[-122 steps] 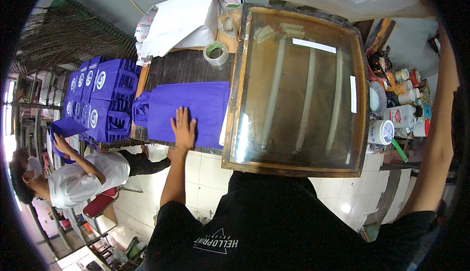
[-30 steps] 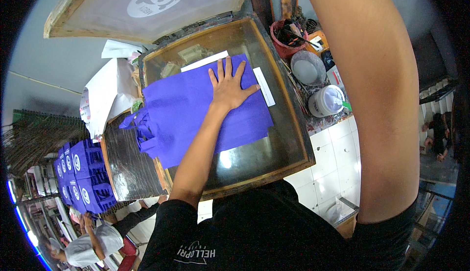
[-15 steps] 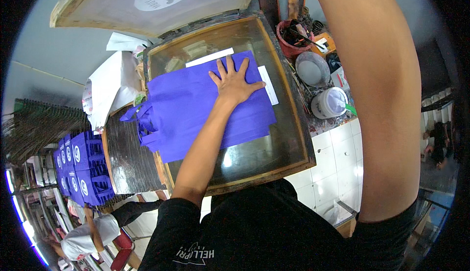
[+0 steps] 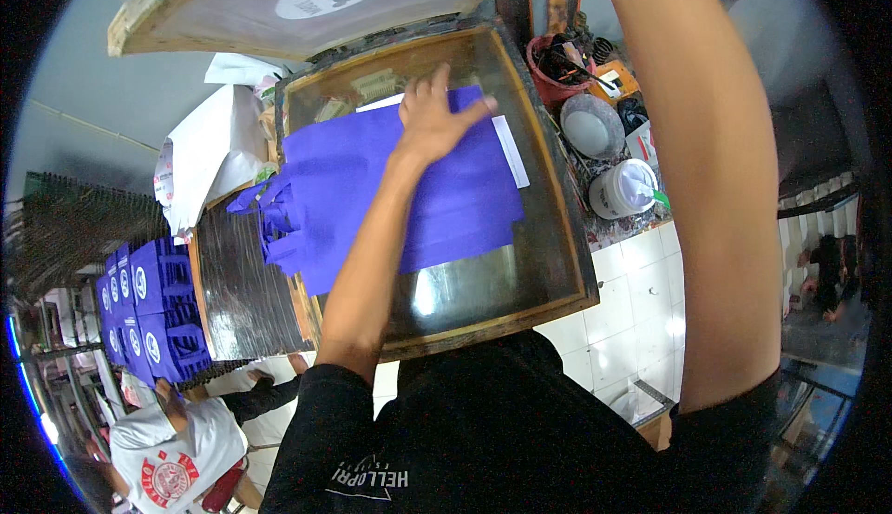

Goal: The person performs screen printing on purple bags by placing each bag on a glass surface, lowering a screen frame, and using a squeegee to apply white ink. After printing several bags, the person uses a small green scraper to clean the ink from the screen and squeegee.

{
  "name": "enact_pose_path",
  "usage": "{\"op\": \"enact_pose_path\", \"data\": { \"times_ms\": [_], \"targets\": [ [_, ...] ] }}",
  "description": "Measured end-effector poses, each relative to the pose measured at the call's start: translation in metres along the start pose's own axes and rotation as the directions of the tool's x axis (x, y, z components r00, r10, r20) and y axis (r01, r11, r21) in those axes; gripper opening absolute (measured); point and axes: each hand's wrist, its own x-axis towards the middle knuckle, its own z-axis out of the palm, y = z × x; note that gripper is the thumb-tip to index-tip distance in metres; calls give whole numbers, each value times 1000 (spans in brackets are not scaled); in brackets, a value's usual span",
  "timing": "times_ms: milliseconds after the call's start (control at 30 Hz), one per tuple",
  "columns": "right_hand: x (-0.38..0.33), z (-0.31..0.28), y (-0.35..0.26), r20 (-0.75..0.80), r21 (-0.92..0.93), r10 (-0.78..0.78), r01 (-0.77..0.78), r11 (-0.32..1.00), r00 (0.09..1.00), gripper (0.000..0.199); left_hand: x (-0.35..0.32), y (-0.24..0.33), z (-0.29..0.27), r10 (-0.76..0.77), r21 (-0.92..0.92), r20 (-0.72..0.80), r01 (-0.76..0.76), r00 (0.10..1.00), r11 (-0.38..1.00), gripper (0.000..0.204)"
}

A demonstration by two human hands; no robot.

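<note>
A purple cloth bag [image 4: 325, 170] lies flat on a glass-topped wooden frame [image 4: 465, 314], its loop handles toward the left. My left hand [image 4: 432, 122] is over the bag's far right part with fingers apart, slightly blurred. I cannot tell whether its palm touches the cloth. A white strip [image 4: 510, 150] lies along the bag's right edge, and another white strip [image 4: 379, 103] shows at its far edge. Beyond, a printing screen [image 4: 232, 17] with a light round emblem is tilted up. My right arm reaches up past the top of the picture, its hand out of sight.
To the right stand a white tub [image 4: 613, 191] with a green-handled tool, a grey bowl [image 4: 592, 126] and a red bucket [image 4: 548, 72] of tools. White sheets [image 4: 214, 151] lie left. Printed purple bags [image 4: 158, 296] hang on the left, near a person in a white shirt [image 4: 177, 449].
My left hand was spread flat on the bag; its fingers have bunched somewhat and shifted toward the far edge. The person at lower left has turned and moved slightly.
</note>
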Motion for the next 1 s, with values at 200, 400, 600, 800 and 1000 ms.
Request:
{"op": "enact_pose_path", "data": {
  "times_ms": [200, 400, 600, 800, 1000],
  "targets": [
    [-120, -19, -99, 280, -29, 423, -433, 901, 862, 39, -125, 16, -123, 83, -856, -382, -387, 920, 342, 50],
    [-263, 20, -98, 207, 144, 202, -234, 961, 957, 43, -253, -19, -64, -283, -917, 78, 180, 956, 355, 28],
    [-312, 53, -106, 466, 212, 129, -252, 944, 875, 41, -271, -45, -26, -429, -837, 243, 411, 870, 361, 29],
    [-322, 77, -109, 476, 210, 27, -143, 967, 879, 39, -271, -46, -23, -468, -825, 270, 453, 841, 338, 32],
    [-295, 134, -71, 391, 173, -29, -42, 984, 920, 44, -271, -44, -26, -480, -842, 293, 461, 827, 280, 31]
  ]
}}
